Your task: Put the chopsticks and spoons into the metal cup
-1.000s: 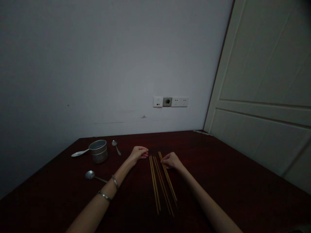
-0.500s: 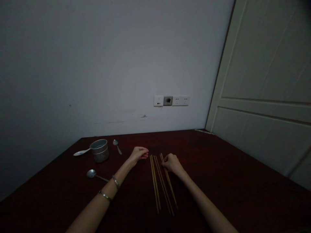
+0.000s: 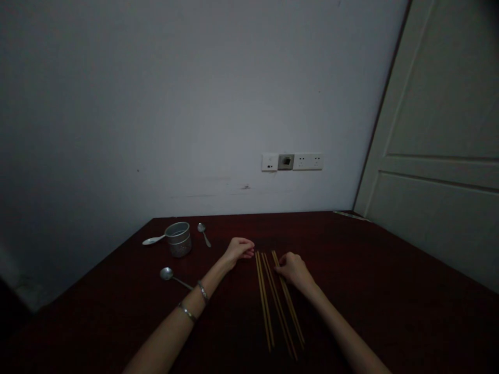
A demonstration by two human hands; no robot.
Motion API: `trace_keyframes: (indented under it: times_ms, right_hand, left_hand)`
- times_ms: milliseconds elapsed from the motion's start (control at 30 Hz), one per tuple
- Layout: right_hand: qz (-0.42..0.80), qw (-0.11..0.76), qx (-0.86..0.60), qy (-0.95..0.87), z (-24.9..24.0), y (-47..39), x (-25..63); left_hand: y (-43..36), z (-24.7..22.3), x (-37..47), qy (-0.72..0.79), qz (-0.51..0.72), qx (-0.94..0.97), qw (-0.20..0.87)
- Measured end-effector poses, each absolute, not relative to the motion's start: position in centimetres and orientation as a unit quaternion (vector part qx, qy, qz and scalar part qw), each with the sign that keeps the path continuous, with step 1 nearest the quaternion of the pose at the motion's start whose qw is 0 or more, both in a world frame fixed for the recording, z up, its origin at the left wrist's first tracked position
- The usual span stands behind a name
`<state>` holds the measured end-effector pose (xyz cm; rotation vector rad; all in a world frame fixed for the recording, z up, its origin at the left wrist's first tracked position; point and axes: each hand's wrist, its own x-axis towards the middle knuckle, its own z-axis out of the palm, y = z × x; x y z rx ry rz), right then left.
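Three pairs of wooden chopsticks lie lengthwise on the dark red table: a left pair (image 3: 263,301), a middle pair (image 3: 279,306) and a right pair (image 3: 290,306). My right hand (image 3: 295,270) pinches the right pair near its far end, thumb and fingers closed on it. Just left of the far end of the left pair is my left hand (image 3: 239,250), its fingers curled together. Nothing shows in it. Two bracelets (image 3: 195,302) circle my left forearm.
To the left stands a metal cup (image 3: 179,243), with a white spoon (image 3: 154,240) beside it. A small metal spoon (image 3: 205,234) lies behind, and a larger one (image 3: 167,274) in front, partly behind my left forearm. A wall with sockets (image 3: 307,161) borders the table's far edge.
The whole view has shifted, so everything appears farther right. Relative to the chopsticks, both hands stay nearly where they were. The right pair's near ends lie closer to the middle pair.
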<state>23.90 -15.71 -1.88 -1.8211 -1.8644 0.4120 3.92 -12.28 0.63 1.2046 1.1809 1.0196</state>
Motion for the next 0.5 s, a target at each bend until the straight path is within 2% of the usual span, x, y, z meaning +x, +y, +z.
trace_keyframes:
  times_ms: [233,500]
  right_hand:
    - [0.151,0.233,-0.669,-0.690,-2.3,-15.7,23.9]
    - [0.200,0.260,-0.656,-0.680,-1.6,-16.1,24.6]
  left_hand:
    - [-12.8,2.3,4.4,0.483,0.439,0.527,0.544]
    - [-16.4,10.5,1.6,0.412,0.453,0.615,0.496]
